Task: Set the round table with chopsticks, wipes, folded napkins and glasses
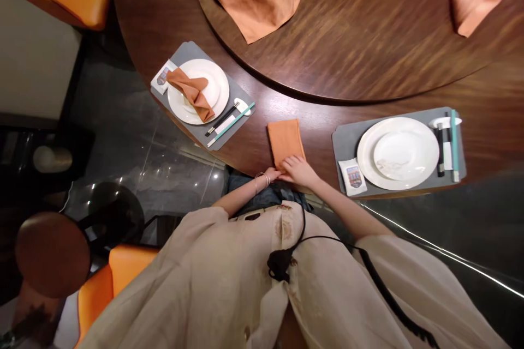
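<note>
A folded orange cloth napkin point(285, 142) lies flat on the dark wooden table point(315, 114), right at the edge nearest me. My left hand point(270, 175), with thin bangles at the wrist, reaches in from the left and its fingertips meet the napkin's lower corner. My right hand point(299, 170) lies across the napkin's near end and grips it. To the left stands a white plate point(198, 91) with a folded napkin on it; to the right stands a white plate point(397, 152) on a grey mat point(347, 147).
A wooden turntable point(347, 38) with orange napkins on it fills the table's middle. Chopsticks and teal-handled cutlery lie on the grey mats. Orange chairs point(94, 289) stand at the left, and a dark polished floor point(135, 142) surrounds the table. A black cord hangs on my beige apron.
</note>
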`<state>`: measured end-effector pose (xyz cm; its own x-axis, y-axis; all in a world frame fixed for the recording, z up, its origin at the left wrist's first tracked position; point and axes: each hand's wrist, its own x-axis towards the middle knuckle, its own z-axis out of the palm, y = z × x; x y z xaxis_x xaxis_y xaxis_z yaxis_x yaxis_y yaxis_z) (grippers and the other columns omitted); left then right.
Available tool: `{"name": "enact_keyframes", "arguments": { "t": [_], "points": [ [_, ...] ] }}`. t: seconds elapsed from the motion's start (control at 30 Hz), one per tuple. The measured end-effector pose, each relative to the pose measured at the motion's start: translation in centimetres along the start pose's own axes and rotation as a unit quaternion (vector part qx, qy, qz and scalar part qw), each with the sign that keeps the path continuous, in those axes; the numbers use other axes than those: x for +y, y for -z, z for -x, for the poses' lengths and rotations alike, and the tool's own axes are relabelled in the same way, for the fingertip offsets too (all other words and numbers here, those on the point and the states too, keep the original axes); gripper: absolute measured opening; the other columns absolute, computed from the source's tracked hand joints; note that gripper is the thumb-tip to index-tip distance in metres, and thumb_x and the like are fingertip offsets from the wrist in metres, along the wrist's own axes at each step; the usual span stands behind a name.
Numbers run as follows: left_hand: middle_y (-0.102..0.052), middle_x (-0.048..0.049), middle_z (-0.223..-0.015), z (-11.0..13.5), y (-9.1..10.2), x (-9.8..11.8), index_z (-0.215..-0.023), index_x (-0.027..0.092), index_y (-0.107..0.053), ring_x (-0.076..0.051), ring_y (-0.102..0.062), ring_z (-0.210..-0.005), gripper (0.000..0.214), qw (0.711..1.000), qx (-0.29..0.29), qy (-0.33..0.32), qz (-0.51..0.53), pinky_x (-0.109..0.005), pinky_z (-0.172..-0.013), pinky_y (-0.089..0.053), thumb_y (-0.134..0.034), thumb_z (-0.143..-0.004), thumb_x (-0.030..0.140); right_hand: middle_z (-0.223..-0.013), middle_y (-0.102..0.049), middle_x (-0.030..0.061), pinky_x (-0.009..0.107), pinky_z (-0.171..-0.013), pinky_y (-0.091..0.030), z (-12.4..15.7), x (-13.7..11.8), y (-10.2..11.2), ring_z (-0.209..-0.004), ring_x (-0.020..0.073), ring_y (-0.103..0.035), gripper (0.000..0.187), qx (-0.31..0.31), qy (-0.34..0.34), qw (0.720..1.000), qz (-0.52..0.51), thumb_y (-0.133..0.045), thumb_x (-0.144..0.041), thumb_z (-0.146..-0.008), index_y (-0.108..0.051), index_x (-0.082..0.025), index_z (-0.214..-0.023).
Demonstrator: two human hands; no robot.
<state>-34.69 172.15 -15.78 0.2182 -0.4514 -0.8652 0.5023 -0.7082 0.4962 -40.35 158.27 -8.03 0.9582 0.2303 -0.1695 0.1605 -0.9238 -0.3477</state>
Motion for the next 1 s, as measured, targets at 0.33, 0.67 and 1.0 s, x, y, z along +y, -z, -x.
{"name": "enact_keyframes", "arguments": {
  "t": [0.33,0.67,1.0],
  "points": [
    [-0.074,-0.0112,-0.096,2.8,2.1,3.5,-0.088,0.015,-0.072,-0.024,-0.068,-0.094,0.031,0.977,-0.046,0.020,-0.210,-0.031,-0.079,-0.054,-0.059,-0.087,0.044,-0.114,-0.064,0.0141,0.043,-0.099,-0.035,4.9,-3.7,-7.3,-0.105,0.0279,-0.052,0.030,0.057,-0.253,0.966,-0.018,-0.042,-0.019,-0.093,-0.063,-0.020,-0.115],
    [-0.023,-0.0139,-0.160,0.3,6.3,9.1,-0.152,0.016,-0.027,-0.031,-0.014,-0.149,0.090,0.525,-0.154,-0.428,-0.719,-0.053,-0.120,-0.009,-0.071,-0.075,0.030,-0.110,-0.066,0.0115,0.044,-0.101,-0.033,6.8,-4.0,-6.5,-0.103,0.0262,-0.051,0.031,0.092,-0.251,0.963,-0.033,-0.037,-0.017,-0.094,-0.065,-0.021,-0.108],
    [-0.056,-0.0206,-0.137,-4.2,6.4,8.2,-0.126,0.010,-0.062,-0.036,-0.041,-0.136,0.058,0.613,-0.183,-0.401,-0.655,-0.043,-0.118,-0.020,-0.070,-0.076,0.038,-0.112,-0.062,0.0124,0.053,-0.114,-0.019,-5.3,3.0,1.1,-0.115,0.0269,-0.045,0.030,0.133,-0.199,0.971,0.006,-0.036,-0.019,-0.095,-0.064,-0.016,-0.104]
  ]
}}
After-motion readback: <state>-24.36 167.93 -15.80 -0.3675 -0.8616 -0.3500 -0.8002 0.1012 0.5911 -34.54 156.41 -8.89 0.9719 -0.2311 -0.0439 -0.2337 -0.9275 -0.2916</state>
